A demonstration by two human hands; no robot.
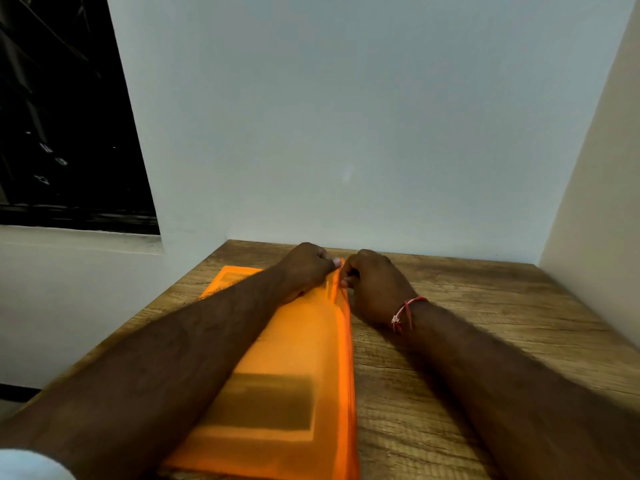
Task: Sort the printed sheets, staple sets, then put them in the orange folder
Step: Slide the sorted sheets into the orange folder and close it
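Fingers [335,262] of the left hand [306,268] and right hand [375,289] are pinching the far right edge of the orange folder [287,358], which is lying flat on the counter [450,341]. They are probably closing it over the printed sheets [273,400] showing through.

Forearms bare, both of them. A red-and-white thread band [404,312] circles the right hand's [377,289] wrist. Pale sleeve edge [27,464] far left.
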